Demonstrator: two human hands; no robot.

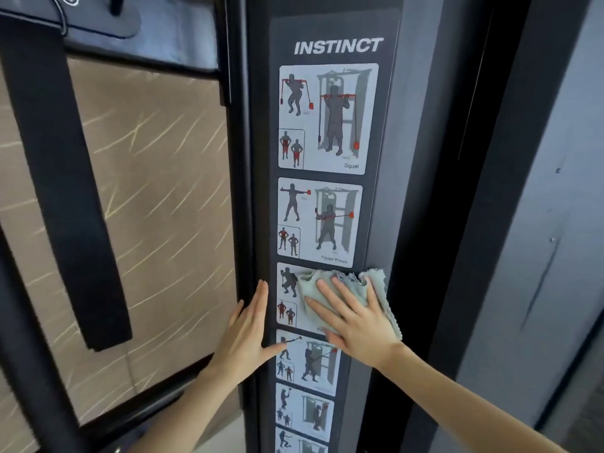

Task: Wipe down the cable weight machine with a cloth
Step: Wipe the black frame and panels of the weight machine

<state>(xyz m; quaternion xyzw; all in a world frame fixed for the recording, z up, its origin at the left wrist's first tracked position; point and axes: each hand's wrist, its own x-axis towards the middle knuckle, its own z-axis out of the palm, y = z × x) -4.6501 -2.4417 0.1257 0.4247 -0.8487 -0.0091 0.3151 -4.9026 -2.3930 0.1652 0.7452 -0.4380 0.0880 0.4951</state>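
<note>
As right hand (356,325) presses one cloth (312,284), left hand (248,331) touches the machine (384,191)

Left of frame I see a brown surface (157,191) with pale streaks; far right, a scuffed grey wall (555,223).

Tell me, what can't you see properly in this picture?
Head view:
Third exercise picture: mostly covered by the cloth and right hand, name hidden.
Lowest exercise picture: cut off by the bottom edge.
Fourth exercise picture: caption too blurred to read.
</note>
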